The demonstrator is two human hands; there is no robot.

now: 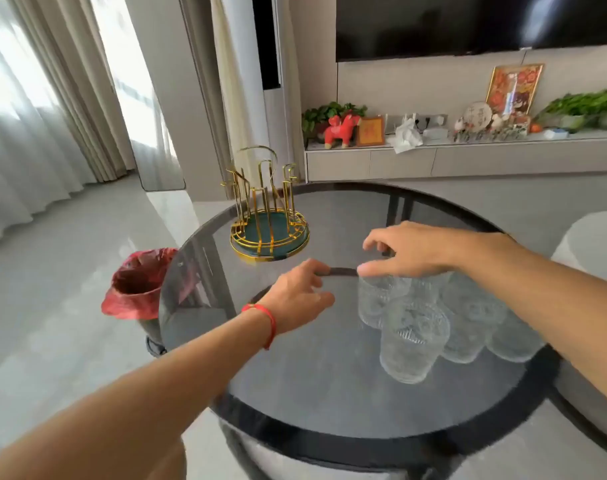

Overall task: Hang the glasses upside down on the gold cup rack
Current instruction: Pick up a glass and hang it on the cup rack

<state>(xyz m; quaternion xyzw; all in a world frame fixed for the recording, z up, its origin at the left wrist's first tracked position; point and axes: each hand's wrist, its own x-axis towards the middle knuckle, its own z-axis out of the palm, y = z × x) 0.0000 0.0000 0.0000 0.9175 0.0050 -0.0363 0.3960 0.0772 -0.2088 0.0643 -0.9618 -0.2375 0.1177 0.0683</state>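
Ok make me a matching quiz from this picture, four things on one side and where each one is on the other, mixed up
Things:
1. gold cup rack
2. cluster of glasses
3. right hand
4. left hand

Places:
A. over the top of the far glasses
B. on the table's right half, rack-free, all standing on the glass top
C. at the table's far left edge, empty of glasses
D. low over the middle of the table, left of the glasses, holding nothing

Pairs: 1-C, 2-B, 3-A, 4-D
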